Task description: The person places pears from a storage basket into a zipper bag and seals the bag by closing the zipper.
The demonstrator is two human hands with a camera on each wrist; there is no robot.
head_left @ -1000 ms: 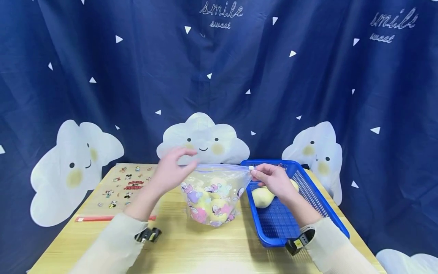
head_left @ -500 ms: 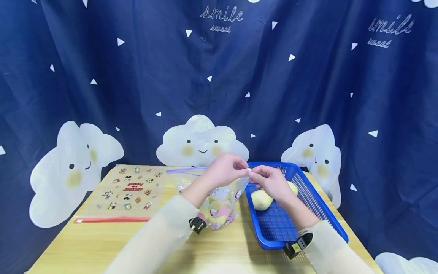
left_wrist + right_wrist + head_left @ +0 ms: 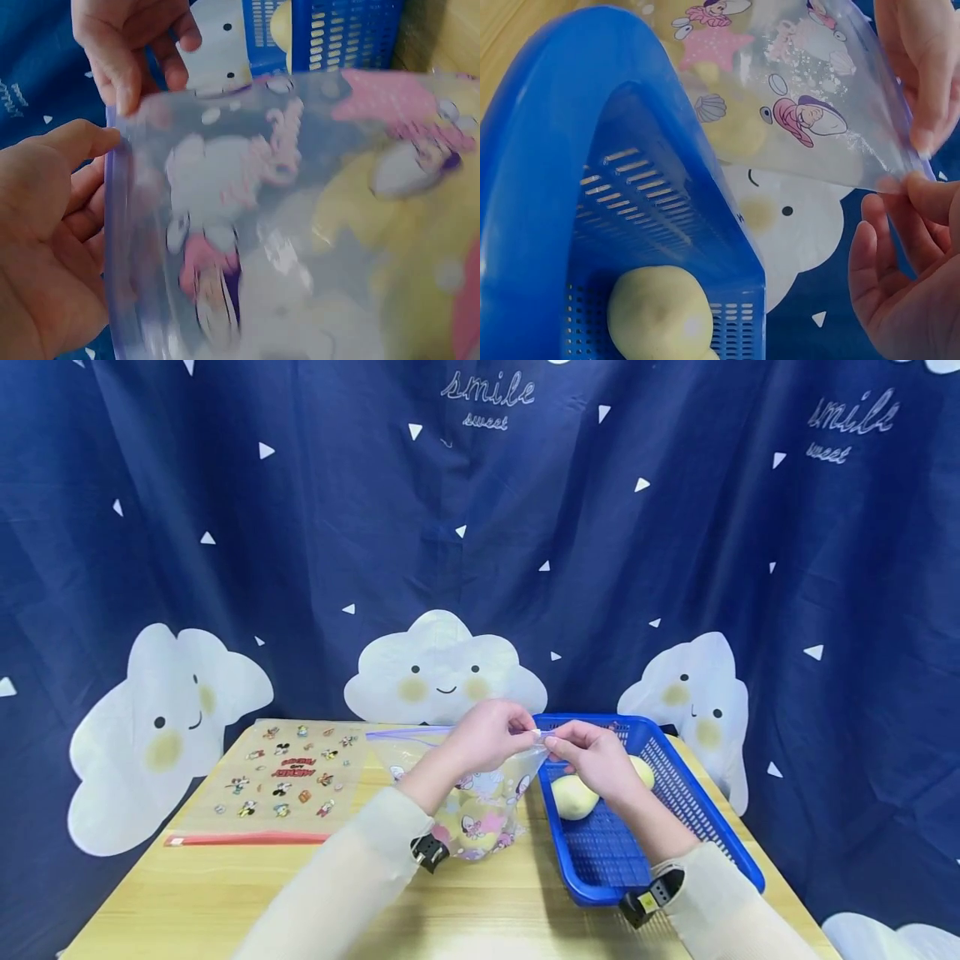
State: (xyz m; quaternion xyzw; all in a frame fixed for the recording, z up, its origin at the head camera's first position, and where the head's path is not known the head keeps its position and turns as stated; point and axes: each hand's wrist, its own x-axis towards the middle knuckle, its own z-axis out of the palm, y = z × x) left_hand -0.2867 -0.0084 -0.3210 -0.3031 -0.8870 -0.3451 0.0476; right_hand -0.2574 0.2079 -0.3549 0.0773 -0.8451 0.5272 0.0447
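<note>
Our clear bag (image 3: 480, 814) with pink pictures stands up over the middle of the bench (image 3: 187, 902). It is between the flat bag (image 3: 240, 802) and the blue basket (image 3: 581, 885). Yellow fruit (image 3: 349, 202) shows through its side, so we think putting fruit in this one is done, but we can't count the pieces.

Now the work looks like closing the top. Our left hand (image 3: 487, 735) pinches the small white tab (image 3: 537, 734) between thumb and finger. Our right hand (image 3: 596, 760) pinches the top corner just beside it. Both hands have thumb and finger squeezed close.

The tab sits near the right end of the purple strip (image 3: 120, 262), so we guess the closing has only just begun. On the far left, the strip seems to split into two edges, so most of the top looks left to do. Our left arm hides part of it.

Two yellow fruits (image 3: 573, 797) in the basket are not bagged yet. The other bag just lies flat, its red strip (image 3: 247, 839) toward us.
</note>
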